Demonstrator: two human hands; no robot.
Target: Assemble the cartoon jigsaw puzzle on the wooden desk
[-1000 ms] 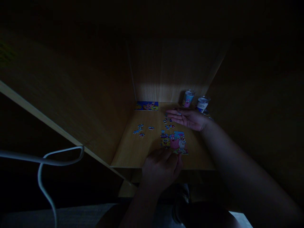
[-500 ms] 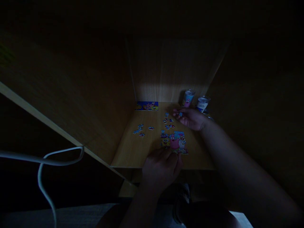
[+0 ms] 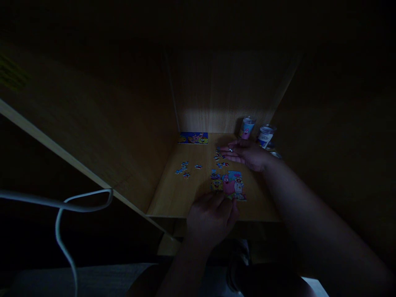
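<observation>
A partly assembled cartoon puzzle lies on the wooden desk in dim light. My left hand is at the desk's near edge, fingers curled, fingertips on the puzzle's near left corner. My right hand reaches in from the right, beyond the puzzle, over a small cluster of loose pieces. Its fingers are held together, and a small pale puzzle piece shows at the fingertips. More loose pieces lie to the left.
A printed picture strip lies against the back wall. Two small printed tubs stand at the back right. Wooden panels close in the desk on both sides. A white cable loops at the lower left.
My right hand closed its fingers on a small piece, then stretched left toward the loose cluster. My left hand stayed at the puzzle's near edge. The view shifted slightly.
</observation>
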